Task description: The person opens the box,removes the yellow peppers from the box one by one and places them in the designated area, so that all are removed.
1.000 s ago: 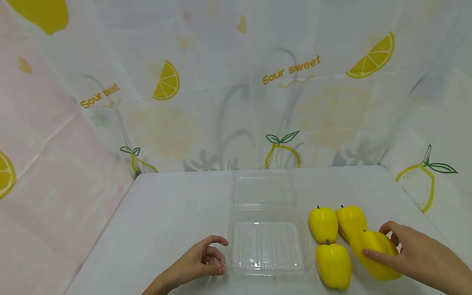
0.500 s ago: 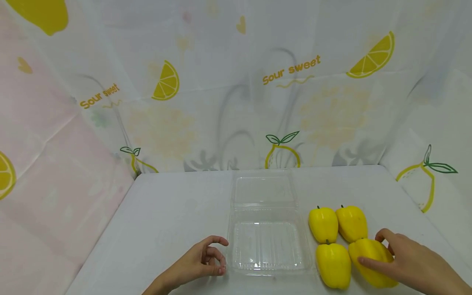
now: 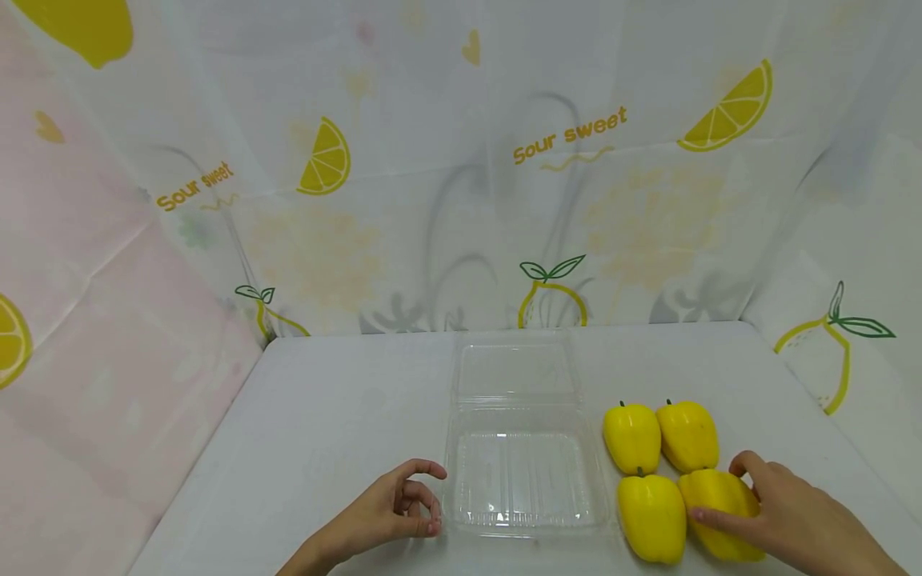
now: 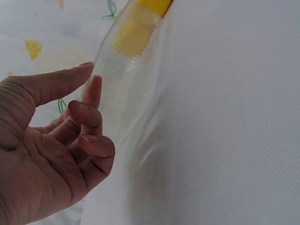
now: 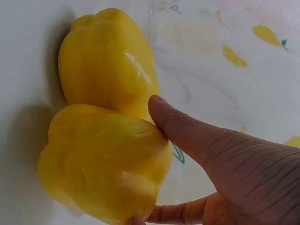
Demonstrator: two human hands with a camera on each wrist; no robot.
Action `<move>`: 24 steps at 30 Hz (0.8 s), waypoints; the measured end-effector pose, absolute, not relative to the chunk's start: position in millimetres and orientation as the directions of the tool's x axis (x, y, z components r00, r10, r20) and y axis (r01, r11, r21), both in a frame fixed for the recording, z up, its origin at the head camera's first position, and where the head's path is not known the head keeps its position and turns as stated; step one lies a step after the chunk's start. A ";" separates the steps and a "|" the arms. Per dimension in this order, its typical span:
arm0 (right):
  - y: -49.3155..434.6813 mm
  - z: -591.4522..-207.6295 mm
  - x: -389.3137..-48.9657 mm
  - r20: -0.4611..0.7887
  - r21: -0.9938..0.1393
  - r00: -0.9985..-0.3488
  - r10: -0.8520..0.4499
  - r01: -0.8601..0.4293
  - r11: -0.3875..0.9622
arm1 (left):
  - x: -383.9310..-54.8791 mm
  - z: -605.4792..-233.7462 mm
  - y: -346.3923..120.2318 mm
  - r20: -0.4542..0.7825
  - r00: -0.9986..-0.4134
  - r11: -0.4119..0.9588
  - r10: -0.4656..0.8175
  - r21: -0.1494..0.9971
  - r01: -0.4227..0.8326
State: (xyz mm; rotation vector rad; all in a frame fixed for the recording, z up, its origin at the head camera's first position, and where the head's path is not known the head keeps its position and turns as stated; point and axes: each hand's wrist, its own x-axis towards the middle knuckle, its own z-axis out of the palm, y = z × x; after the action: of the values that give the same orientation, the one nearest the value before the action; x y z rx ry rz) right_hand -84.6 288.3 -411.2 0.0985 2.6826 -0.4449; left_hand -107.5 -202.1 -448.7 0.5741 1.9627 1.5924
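My right hand [image 3: 799, 516] grips a yellow bell pepper [image 3: 715, 491], thumb on its near left side and fingers behind it. In the right wrist view, that bell pepper [image 5: 105, 164] lies against another yellow bell pepper [image 5: 108, 61], close over the white surface. Two more yellow bell peppers [image 3: 631, 438] [image 3: 687, 436] stand just behind, making a tight two-by-two group. My left hand [image 3: 392, 508] is at the left rim of a clear plastic clamshell box [image 3: 522, 532], fingers loosely bent and fingertips right at the edge. The box is unfolded, with nothing inside.
The box's lid [image 3: 515, 372] lies folded back behind its base. A white tabletop [image 3: 324, 432] carries everything. Cloth printed with lemons [image 3: 461, 200] hangs behind and along both sides.
My right hand has brought the bell pepper down and left, from overlapping the back pepper to beside the front one. The left hand and box have stayed put.
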 end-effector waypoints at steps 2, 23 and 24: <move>288.5 -412.9 -85.7 -0.426 -0.295 -0.905 0.007 0.146 0.944 | -107.4 -448.5 -202.0 -0.145 -0.763 0.212 0.630 0.977 -0.010; 295.8 -415.4 -88.0 -0.425 -0.333 -0.905 -0.018 0.138 0.933 | -106.5 -449.1 -201.8 -0.129 -0.759 0.191 0.639 0.982 -0.007; 295.7 -415.3 -88.3 -0.430 -0.331 -0.903 -0.021 0.136 0.934 | -106.5 -449.1 -201.7 -0.126 -0.758 0.190 0.640 0.982 -0.003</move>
State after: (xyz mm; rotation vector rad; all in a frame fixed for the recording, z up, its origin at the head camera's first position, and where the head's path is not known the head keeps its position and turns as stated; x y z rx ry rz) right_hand -88.3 295.7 -415.3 0.0824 2.6533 -0.4970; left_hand -106.5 -201.7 -449.1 0.5937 1.9483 1.6101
